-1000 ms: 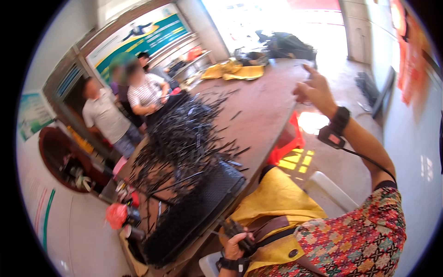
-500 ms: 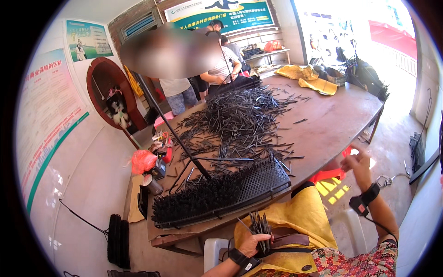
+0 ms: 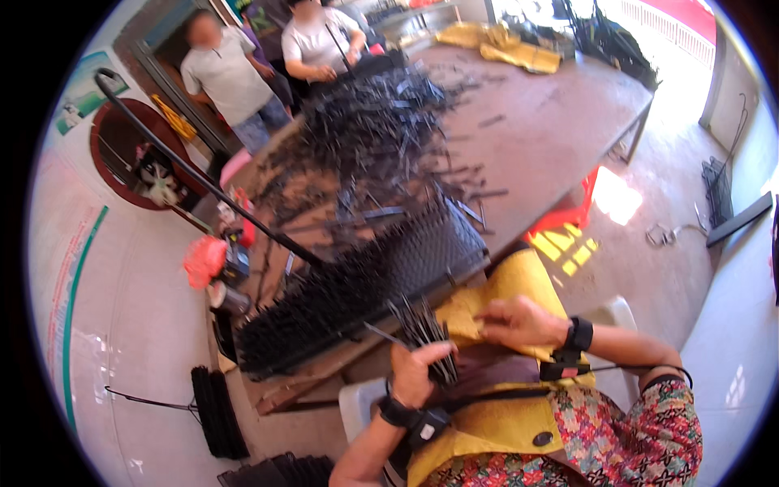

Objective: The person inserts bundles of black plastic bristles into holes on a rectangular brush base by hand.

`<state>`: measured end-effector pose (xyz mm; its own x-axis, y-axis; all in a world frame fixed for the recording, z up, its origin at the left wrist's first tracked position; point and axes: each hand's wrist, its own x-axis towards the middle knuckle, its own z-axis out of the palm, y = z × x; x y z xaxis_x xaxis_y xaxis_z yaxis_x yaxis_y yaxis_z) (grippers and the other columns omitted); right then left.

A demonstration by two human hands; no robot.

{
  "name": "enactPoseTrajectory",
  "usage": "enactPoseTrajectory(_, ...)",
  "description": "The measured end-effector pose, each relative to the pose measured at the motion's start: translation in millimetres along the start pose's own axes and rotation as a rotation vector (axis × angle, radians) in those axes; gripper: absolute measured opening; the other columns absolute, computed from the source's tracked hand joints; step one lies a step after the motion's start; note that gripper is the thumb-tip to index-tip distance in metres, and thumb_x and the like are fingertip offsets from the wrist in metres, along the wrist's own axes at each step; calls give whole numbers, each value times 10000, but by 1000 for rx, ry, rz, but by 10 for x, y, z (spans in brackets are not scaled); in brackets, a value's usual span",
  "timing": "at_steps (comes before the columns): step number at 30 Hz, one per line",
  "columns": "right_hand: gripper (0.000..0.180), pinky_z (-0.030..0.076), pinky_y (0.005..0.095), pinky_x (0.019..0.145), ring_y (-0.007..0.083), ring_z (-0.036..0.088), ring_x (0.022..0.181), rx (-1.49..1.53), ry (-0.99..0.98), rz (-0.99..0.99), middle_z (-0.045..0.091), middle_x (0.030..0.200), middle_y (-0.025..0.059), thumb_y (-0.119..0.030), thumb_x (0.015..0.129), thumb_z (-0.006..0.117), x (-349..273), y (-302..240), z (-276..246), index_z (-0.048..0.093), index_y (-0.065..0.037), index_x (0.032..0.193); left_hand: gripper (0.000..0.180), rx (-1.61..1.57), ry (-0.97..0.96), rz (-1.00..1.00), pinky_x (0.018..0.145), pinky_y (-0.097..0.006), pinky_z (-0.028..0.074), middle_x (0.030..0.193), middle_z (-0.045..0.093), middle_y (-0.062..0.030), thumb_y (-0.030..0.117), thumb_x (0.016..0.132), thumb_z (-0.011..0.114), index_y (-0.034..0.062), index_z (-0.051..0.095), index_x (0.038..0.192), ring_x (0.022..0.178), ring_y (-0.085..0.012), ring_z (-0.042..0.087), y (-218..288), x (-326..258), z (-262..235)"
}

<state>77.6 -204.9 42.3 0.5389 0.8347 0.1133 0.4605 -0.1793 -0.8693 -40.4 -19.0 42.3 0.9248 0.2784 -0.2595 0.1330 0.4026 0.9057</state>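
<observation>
My left hand (image 3: 412,375) is closed round a bundle of thin black bristle strips (image 3: 426,333), held above my lap. A thin grey pointed piece (image 3: 380,333) sticks out of the same hand to the left. My right hand (image 3: 519,322) hovers over the yellow apron (image 3: 535,280), just right of the bundle. Its fingers are curled together in a pinch; whatever they hold, if anything, is too small to make out. Ahead of my hands, a large black broom head (image 3: 324,321) rests at the table's near edge, partly filled with bristles, its right part bare perforated plate (image 3: 430,247).
A heap of loose black strips (image 3: 365,122) covers the middle of the brown table (image 3: 560,122). The broom's long handle (image 3: 195,174) slants up leftward. Two people (image 3: 235,77) are beyond the table. A red stool (image 3: 568,207) stands right; a black broom (image 3: 217,414) stands left.
My right hand has come down and leftward from the right side to beside the bundle. The left hand keeps its bundle, now higher in view. The whole view has tilted downward.
</observation>
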Motion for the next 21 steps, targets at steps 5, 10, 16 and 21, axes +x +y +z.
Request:
enactPoseTrajectory(5,203,507,223,585,95,616,652,587,85,221,646,783,67,-67,869,576,88,24,67,570,36,1044,348,-70,5,10,613,-305,531,789,613,-99,-41,692,592,-12,520,1031,671,-206,628,89,139,44)
enactPoseTrajectory(10,225,508,214,560,94,619,637,616,145,234,645,768,67,-70,852,599,222,-52,158,567,56,1036,307,-100,95,38,614,-264,510,801,625,-69,-69,682,635,-14,576,978,667,-162,618,86,138,70)
enactPoseTrajectory(16,220,452,191,507,54,557,593,635,252,231,640,749,42,-73,824,644,462,-44,340,597,50,1000,295,18,109,52,661,-262,515,835,628,-62,-88,690,614,-21,585,975,702,-153,620,-4,250,57)
enactPoseTrajectory(21,135,461,199,514,61,568,598,578,189,249,633,735,42,-48,826,629,560,68,347,624,45,923,242,29,71,-18,654,-270,519,838,636,-69,-94,702,594,-29,599,935,698,-164,628,-33,324,17)
